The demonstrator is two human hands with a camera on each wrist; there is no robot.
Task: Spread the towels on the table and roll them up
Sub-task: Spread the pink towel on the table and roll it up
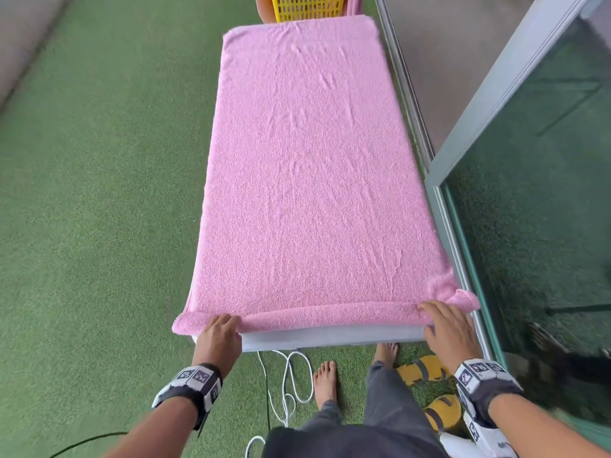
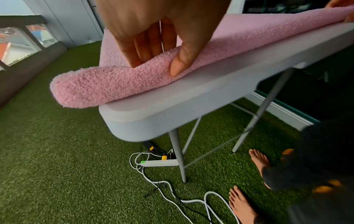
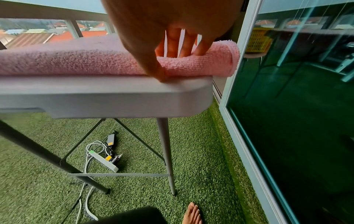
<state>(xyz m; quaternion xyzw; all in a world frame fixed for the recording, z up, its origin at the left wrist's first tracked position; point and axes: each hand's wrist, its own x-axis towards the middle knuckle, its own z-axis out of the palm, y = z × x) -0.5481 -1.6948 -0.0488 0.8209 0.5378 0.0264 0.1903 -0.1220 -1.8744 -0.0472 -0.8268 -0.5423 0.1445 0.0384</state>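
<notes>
Spread flat over nearly the whole bench [image 1: 330, 338], a pink towel [image 1: 307, 180], its near edge turned into a thin first roll lying along the bench's near end. Overhanging the bench's left and right sides at the roll's two ends. Beyond the bench's far end, a yellow basket [image 1: 305, 6]; beneath the bench, on green turf [image 1: 99, 193], a white power strip [image 2: 159, 162] with cables. Near the bench's right side, yellow sandals [image 1: 426, 370]. At the bench's near left corner, left hand [image 1: 220, 337]: fingers [image 2: 151, 45] curled over the roll's top, thumb pressed on its front, clamped on the roll. At the near right corner, right hand [image 1: 446, 328]: fingers [image 3: 188, 44] slightly apart over the roll, thumb tucked under its front edge against the bench, gripping likewise. Black-and-white square markers on both wristbands; no legible writing.
</notes>
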